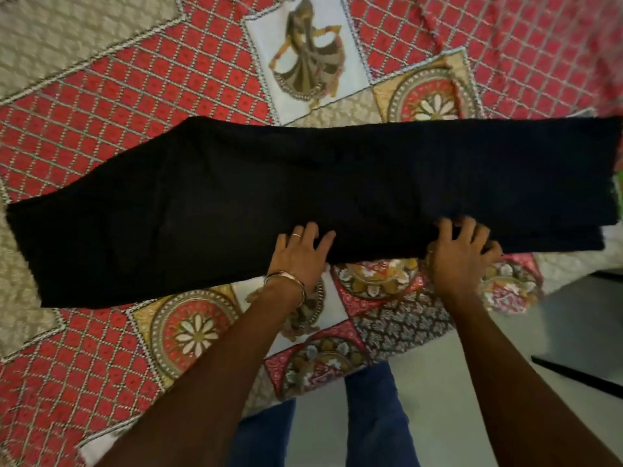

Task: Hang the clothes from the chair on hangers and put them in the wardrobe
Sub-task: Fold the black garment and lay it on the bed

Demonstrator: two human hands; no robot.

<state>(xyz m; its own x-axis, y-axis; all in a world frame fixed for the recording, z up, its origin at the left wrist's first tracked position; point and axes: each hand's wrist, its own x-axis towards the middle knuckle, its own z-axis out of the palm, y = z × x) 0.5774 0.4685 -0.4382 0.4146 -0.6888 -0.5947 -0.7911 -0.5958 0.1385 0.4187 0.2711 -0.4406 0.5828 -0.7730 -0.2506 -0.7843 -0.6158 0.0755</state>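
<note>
Bedspread (101,106) in red lattice, beige panels and flower medallions covers the bed and fills most of the view; a printed dancer figure (308,55) sits on a white panel near the top. Across it lies a long black garment (303,190), spread flat and reaching from the left edge to the right edge of the view, wider at the left end. Its near edge runs close to the bed's side, where the person stands in blue trousers (371,416) on a pale floor (472,365).

Left hand (300,254) lies on the garment's near edge with fingers spread and nearly straight, palm down, pressing the cloth; its grip takes hold of nothing. A ring shows on one finger and bangles (286,281) circle the wrist. Right hand (462,251) has its grip curled over the same near edge, fingers bent and bunching the black cloth under them, thumb side toward the bed's edge.
</note>
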